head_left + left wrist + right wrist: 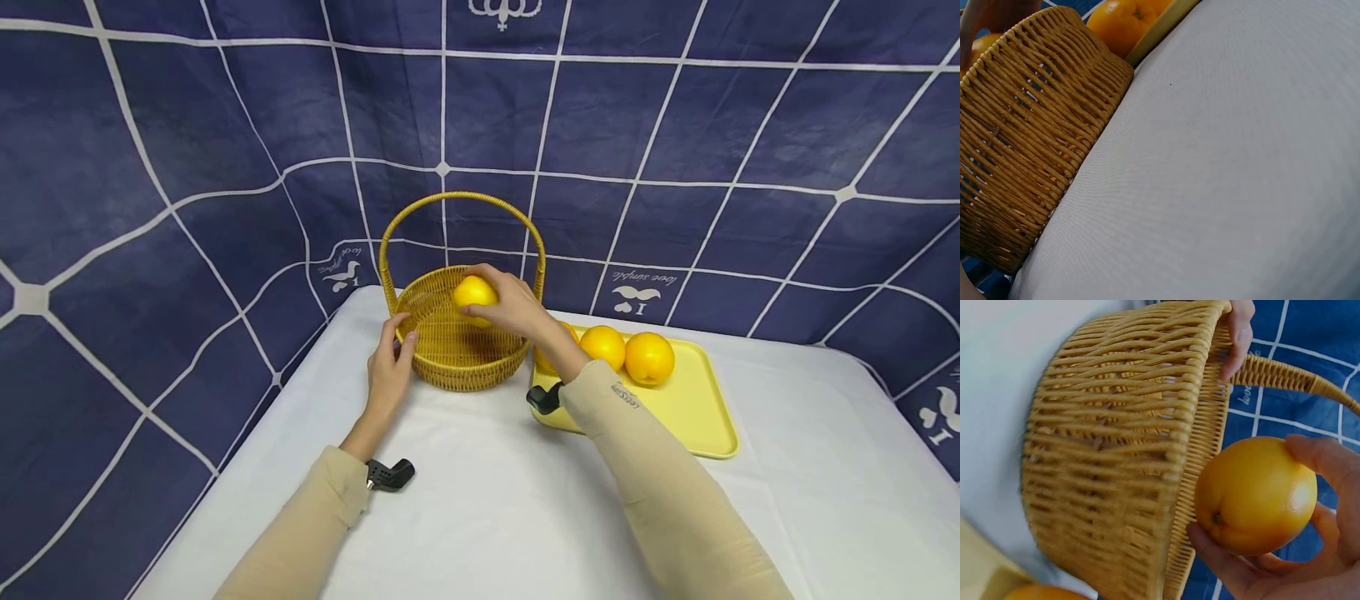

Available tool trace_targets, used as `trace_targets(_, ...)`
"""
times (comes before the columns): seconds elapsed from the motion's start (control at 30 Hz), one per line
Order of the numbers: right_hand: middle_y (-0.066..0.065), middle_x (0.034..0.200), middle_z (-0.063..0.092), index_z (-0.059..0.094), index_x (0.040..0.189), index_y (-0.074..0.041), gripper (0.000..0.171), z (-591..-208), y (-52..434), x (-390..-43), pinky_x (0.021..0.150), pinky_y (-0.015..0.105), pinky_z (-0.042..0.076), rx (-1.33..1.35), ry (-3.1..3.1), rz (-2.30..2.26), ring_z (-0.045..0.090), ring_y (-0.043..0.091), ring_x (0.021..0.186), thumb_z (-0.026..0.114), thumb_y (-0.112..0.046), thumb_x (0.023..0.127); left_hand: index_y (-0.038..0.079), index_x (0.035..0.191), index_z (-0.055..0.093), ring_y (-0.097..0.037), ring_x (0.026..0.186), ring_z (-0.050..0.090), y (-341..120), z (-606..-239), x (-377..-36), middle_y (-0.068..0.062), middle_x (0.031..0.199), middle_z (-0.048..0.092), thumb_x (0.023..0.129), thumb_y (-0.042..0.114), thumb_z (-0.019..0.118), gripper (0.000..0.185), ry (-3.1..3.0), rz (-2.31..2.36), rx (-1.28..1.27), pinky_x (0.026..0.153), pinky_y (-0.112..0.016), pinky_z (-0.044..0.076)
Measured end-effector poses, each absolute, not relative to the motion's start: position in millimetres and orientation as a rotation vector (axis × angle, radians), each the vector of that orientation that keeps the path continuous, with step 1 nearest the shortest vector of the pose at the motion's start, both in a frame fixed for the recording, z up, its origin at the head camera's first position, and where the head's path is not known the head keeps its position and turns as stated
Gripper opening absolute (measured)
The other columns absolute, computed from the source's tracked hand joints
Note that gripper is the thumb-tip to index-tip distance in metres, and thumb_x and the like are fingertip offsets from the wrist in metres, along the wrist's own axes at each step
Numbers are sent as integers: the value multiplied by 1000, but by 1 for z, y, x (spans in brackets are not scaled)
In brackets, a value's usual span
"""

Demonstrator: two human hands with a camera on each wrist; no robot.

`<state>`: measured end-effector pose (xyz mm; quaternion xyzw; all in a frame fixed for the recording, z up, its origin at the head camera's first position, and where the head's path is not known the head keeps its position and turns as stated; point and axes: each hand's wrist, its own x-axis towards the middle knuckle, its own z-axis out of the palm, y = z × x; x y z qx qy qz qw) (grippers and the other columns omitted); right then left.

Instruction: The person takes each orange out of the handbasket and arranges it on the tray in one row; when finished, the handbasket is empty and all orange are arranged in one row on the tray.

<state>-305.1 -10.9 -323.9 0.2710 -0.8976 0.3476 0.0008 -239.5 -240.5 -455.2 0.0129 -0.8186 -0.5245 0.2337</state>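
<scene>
My right hand (512,305) holds an orange (474,297) over the opening of a woven wicker basket (465,379). In the right wrist view, thumb and fingers wrap the sides of the orange (1257,495) right at the basket's rim. My left hand (390,367) grips the left rim of the basket near the foot of its tall arched handle (463,196), fingers over the edge. Inside, the part of the basket floor that shows is bare weave. To the right, several oranges (649,358) sit on a yellow tray (693,408), partly hidden behind my right forearm.
A white cloth (480,500) covers the table under basket and tray. Dark blue fabric with white grid lines (585,125) hangs behind and along the left side. The handle stands upright, arching above the basket's opening.
</scene>
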Motion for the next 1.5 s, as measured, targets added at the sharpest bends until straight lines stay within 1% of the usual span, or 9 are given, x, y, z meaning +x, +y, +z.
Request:
trace_targets(0.37,0,135,60,51,149,-35,52,-325,25,-278,93,48,52,990,-2713,1184,53,26,114,70,-37,101,23,150,53,-37,141,56,-239,-458,-242,-8,157,56,111,35,52,41,-2238,-1435,21,117,-54,47)
trace_targets(0.57,-8,143,56,51,148,-41,48,-326,47,-262,97,49,52,1021,-2648,1290,54,25,120,67,-41,103,22,150,53,-37,140,56,-235,-461,-244,-10,156,56,111,35,52,41,-2249,-1441,8,115,-55,48)
trace_targets(0.7,-7,148,52,50,147,-42,48,-326,60,-251,101,51,52,986,-2599,1391,52,25,127,68,-41,103,25,150,53,-37,140,56,-232,-461,-246,-11,156,56,111,36,52,40,-2256,-1434,11,116,-54,47)
trace_targets(0.9,-5,149,51,49,147,-40,51,-330,81,-238,103,52,55,922,-2505,1464,54,24,127,71,-34,102,26,150,52,-34,142,55,-230,-459,-247,-7,158,54,111,37,51,41,-2267,-1428,25,117,-54,47)
trace_targets(1.0,-7,150,51,49,147,-38,51,-331,93,-233,105,50,54,907,-2479,1477,56,22,126,72,-31,102,26,150,52,-33,142,55,-230,-457,-247,-6,159,54,111,38,51,41,-2270,-1429,25,116,-54,47)
trace_targets(1.13,-10,149,52,48,148,-39,53,-334,111,-227,100,49,58,848,-2479,1488,59,23,127,72,-29,102,26,150,53,-33,140,56,-232,-455,-245,-5,158,55,111,39,51,41,-2256,-1424,17,115,-53,48)
trace_targets(1.23,-8,151,51,48,149,-38,54,-338,126,-223,96,49,60,775,-2497,1488,60,28,127,72,-28,102,26,150,52,-31,143,54,-234,-455,-244,-4,159,53,111,40,50,41,-2256,-1423,11,117,-52,47)
trace_targets(1.37,-2,153,51,47,152,-35,56,-344,149,-219,98,48,57,662,-2516,1450,61,31,124,72,-27,102,26,151,51,-31,148,49,-237,-455,-242,-4,161,51,112,40,49,42,-2259,-1430,7,119,-54,44)
trace_targets(1.5,6,150,54,44,156,-33,62,-347,169,-217,98,49,57,517,-2547,1410,62,34,123,73,-31,101,23,151,52,-32,149,48,-239,-455,-240,-5,160,52,112,39,50,42,-2246,-1435,10,120,-55,44)
